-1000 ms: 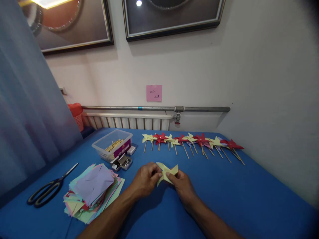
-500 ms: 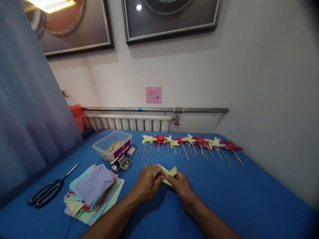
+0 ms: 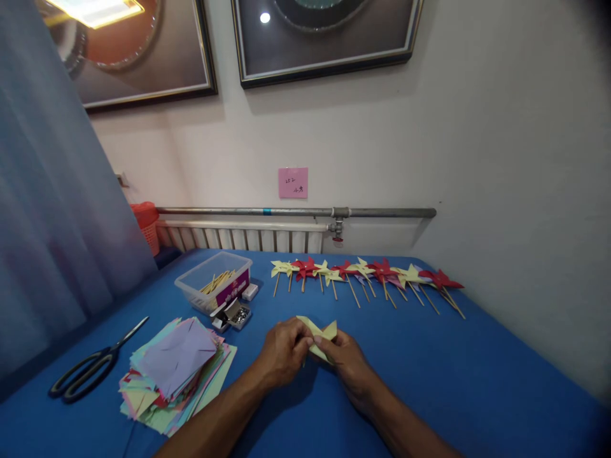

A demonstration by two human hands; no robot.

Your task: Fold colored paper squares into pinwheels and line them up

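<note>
Both hands meet over the blue table (image 3: 477, 381), near the middle of its near half. The left hand (image 3: 282, 352) and the right hand (image 3: 347, 362) are closed on one piece of pale yellow folded paper (image 3: 321, 333), fingertips pinching it from either side just above the cloth; its pointed flaps stick up and toward the far side between the two thumbs.

To the left of the hands, close to the left forearm, lies a loose stack of coloured paper squares (image 3: 174, 372), a lilac sheet on top. Farther left, well apart from the stack, black-handled scissors (image 3: 90, 367) lie with the blades pointing toward the far side. Beyond the stack, far-left of the hands, stands a clear plastic tub (image 3: 214, 286) with thin wooden sticks in it, and just beside its near edge an open small box of metal pins (image 3: 235, 314); a little white box (image 3: 249, 292) sits at the tub's right.

Along the far side of the table runs a row of finished pinwheels (image 3: 367, 275), yellow and red, on sticks, lying flat and overlapping one another. Behind them a radiator (image 3: 243, 236) and a grey pipe (image 3: 296, 211) run along the wall, with a pink note (image 3: 293, 182) stuck above. A curtain (image 3: 52, 222) hangs at the left. Nothing lies between the hands and the pinwheels
</note>
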